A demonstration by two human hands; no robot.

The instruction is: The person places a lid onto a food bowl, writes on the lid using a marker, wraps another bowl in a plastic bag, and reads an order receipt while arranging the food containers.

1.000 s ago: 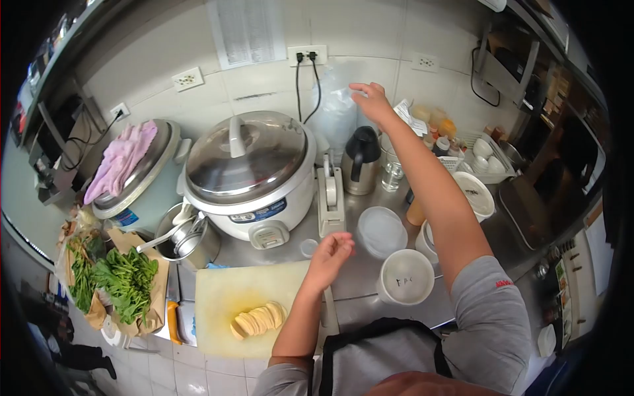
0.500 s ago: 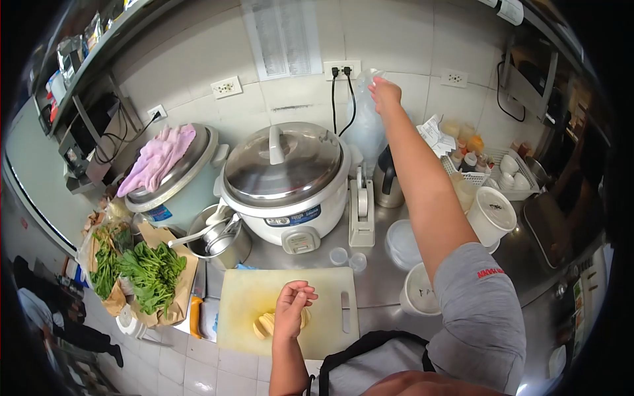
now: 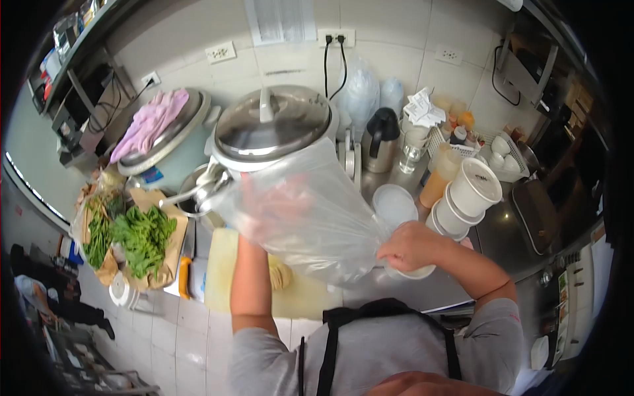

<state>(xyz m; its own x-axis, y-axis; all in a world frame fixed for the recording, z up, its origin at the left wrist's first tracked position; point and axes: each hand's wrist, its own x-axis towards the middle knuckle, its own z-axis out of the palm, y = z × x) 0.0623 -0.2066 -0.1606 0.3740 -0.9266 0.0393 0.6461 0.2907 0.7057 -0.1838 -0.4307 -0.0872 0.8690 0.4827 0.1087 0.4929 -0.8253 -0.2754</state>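
Note:
A clear plastic bag (image 3: 323, 211) is stretched out above the cutting board (image 3: 224, 264). My right hand (image 3: 411, 247) is closed around the bag's gathered right end. Through the plastic shows my left hand (image 3: 274, 201), inside or behind the bag's left part; its fingers are blurred. Pale yellow cut pieces (image 3: 281, 274) lie on the board beneath, partly covered by the bag. Behind the bag stands a large rice cooker (image 3: 274, 125) with a metal lid, its front mostly hidden.
Leafy greens (image 3: 145, 237) lie on brown paper at left, beside an orange-handled knife (image 3: 184, 277). A metal pot (image 3: 191, 191) holds utensils. On the right are stacked white tubs (image 3: 477, 181), a thermos jug (image 3: 381, 142) and a sauce basket (image 3: 456, 142). Another person (image 3: 59, 300) stands far left.
My right hand has come down from the wall side, and a plastic bag is now held in it. My left hand has moved up from the cut pieces to the bag.

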